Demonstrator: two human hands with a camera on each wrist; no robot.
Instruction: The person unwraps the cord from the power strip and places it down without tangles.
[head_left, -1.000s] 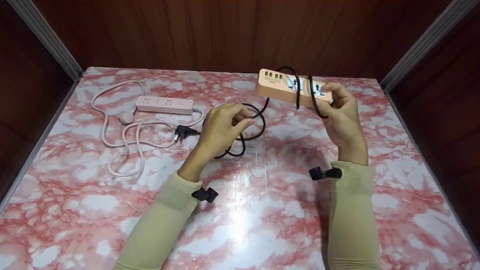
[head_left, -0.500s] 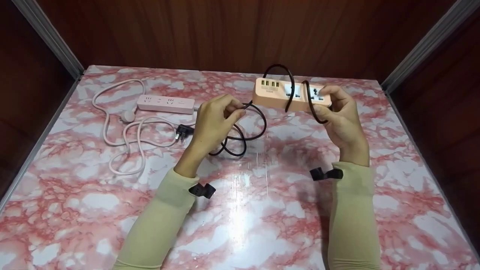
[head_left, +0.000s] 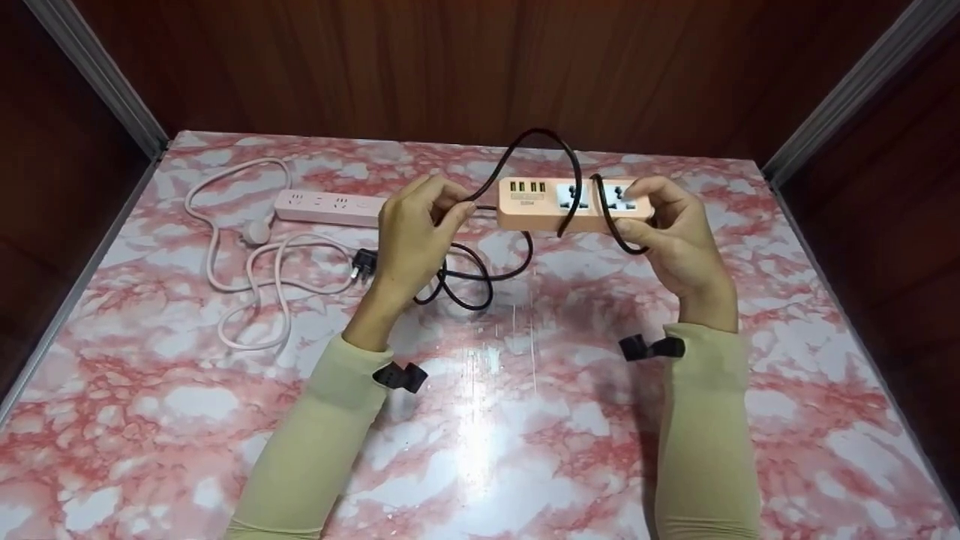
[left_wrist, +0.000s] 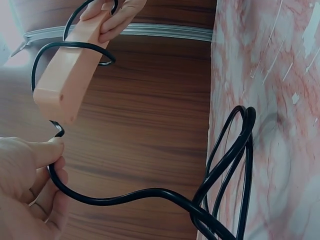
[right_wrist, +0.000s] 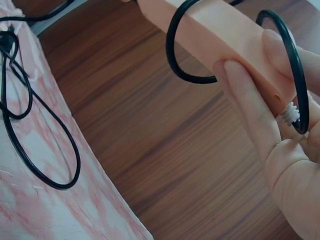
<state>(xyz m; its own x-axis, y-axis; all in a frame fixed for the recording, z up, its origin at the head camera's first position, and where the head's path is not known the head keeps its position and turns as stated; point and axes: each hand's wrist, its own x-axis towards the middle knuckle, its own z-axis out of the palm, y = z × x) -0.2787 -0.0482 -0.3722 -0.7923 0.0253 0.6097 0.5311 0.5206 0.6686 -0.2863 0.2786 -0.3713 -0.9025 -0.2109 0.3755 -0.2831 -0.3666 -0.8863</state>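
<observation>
My right hand [head_left: 679, 236] grips one end of a peach power strip [head_left: 536, 217], raised above the table, its white sockets and USB ports facing me. Black cord [left_wrist: 75, 45] crosses the strip in two loose loops. In the right wrist view, the cord leaves a white ribbed collar [right_wrist: 289, 115] at the held end. My left hand [head_left: 416, 240] pinches the black cord between thumb and fingers, just left of the strip. From there the cord drops to loose coils [head_left: 480, 277] on the table. The black plug [head_left: 365, 262] lies left of them, partly hidden behind my hand.
A pink power strip [head_left: 322, 210] lies at the back left of the marbled table [head_left: 570, 450]. Its pale plug [head_left: 256, 232] and tangled cord are beside and in front of it. Dark wood panels [head_left: 465, 67] stand behind and at both sides.
My left hand has moved left, drawing the cord with it, and the loop over the strip has widened. The peach strip has lowered, shifted slightly left and levelled. The pink strip stays put.
</observation>
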